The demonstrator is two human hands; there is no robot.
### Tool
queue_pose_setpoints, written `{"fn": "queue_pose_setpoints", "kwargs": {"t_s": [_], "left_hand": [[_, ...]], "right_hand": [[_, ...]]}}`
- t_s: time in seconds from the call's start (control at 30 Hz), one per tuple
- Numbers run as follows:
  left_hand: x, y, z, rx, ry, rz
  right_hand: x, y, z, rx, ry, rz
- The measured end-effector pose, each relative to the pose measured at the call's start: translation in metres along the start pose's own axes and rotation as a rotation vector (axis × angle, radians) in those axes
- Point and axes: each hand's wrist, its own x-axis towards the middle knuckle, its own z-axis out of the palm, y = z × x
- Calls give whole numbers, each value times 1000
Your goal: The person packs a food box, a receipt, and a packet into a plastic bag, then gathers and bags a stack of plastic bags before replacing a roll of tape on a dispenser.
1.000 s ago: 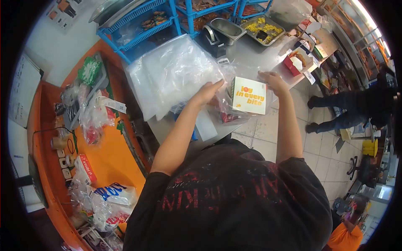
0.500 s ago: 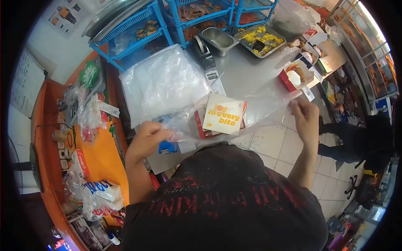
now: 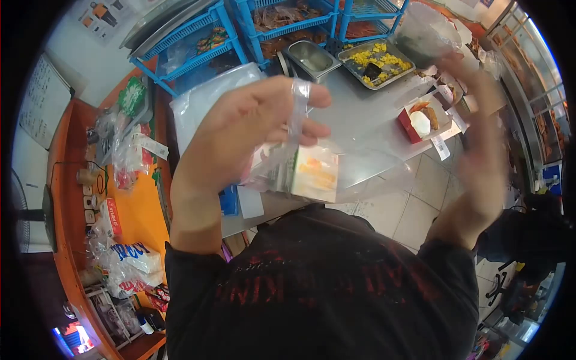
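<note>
My left hand [image 3: 249,123] is raised over the counter. Its fingers close on the gathered strip of a clear plastic bag [image 3: 296,108]. Below it, inside the bag, sits a white carton with blurred orange lettering [image 3: 315,174], close to my body at the counter's front edge. A loose part of the bag spreads to the right of the carton. My right hand [image 3: 477,114], smeared by motion, is up at the right, apart from the bag. A red open box with food [image 3: 418,123] stands nearest to it.
A stack of clear bags [image 3: 198,111] lies behind my left hand. Along the back are a steel pan [image 3: 312,58], a tray of yellow food [image 3: 377,63] and blue racks [image 3: 258,45]. An orange shelf [image 3: 135,210] runs along the left.
My left hand has risen, drawing the bag's plastic upward. My right hand has let go of the bag's right side and swung up and right. The carton has tilted slightly.
</note>
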Motion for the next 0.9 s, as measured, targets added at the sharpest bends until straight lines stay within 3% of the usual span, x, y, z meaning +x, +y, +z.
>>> {"fn": "queue_pose_setpoints", "kwargs": {"t_s": [0.07, 0.17, 0.27, 0.33, 0.4, 0.5, 0.6, 0.67, 0.8, 0.87, 0.9], "left_hand": [[0, 8, 1, 3, 8, -19], [1, 15, -19, 24, 18, 120], [12, 18, -27, -36, 23, 130], [18, 13, -28, -28, -13, 134], [23, 10, -26, 23, 47, 161], [31, 3, -23, -186, 112, 180], [43, -20, -23, -220, 82, 169], [53, -44, -23, -137, 129, 166], [71, -92, -58, 411, 232, -199], [89, -134, -86, 809, 604, -309], [97, -165, -98, 914, 516, -361]], "right_hand": [[-4, -4, 40, -513, -327, 3], [-19, 44, 58, -372, -375, 181], [-6, 79, 37, -321, -327, 248], [10, 68, 14, 309, -6, 371], [26, 59, 13, 485, 125, 387], [58, 59, 18, 525, 273, 267], [71, 49, 14, 321, 163, 320], [69, 61, 15, 283, 84, 258], [51, 96, 30, 186, -34, 334], [43, 103, 27, 221, -35, 338], [39, 106, 24, 266, 18, 342]]}}
